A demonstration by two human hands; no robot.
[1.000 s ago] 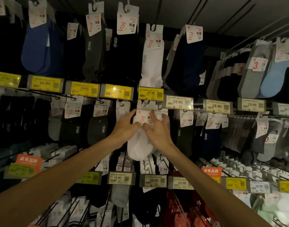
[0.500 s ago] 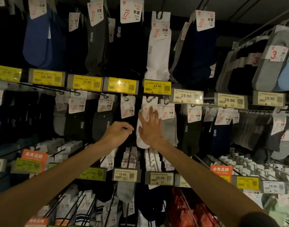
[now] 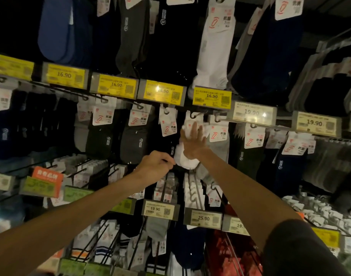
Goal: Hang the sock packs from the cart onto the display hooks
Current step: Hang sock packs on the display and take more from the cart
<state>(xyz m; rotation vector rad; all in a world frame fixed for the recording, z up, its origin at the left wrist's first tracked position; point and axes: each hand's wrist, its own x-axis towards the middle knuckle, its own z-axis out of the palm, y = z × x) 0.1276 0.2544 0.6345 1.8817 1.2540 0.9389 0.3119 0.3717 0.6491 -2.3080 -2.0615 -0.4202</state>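
A white sock pack [image 3: 187,161] hangs from a display hook [image 3: 196,114] in the middle row, just under a yellow 16.90 price tag [image 3: 211,96]. My right hand [image 3: 193,143] lies flat against the pack with straight fingers, covering its card header. My left hand [image 3: 155,165] hovers just left of the pack's toe with its fingers curled, and I see nothing in it. The cart is out of view.
Rows of hooks carry black, grey, navy and white sock packs on all sides. A black pack [image 3: 166,126] hangs directly left of the white one, a grey pack [image 3: 219,140] directly right. Price tag rails [image 3: 160,210] jut out below my arms.
My left hand has let go of the white pack, dropped lower and curled. My right hand went from holding the header to pressing flat on the pack. The view has moved closer to the rack.
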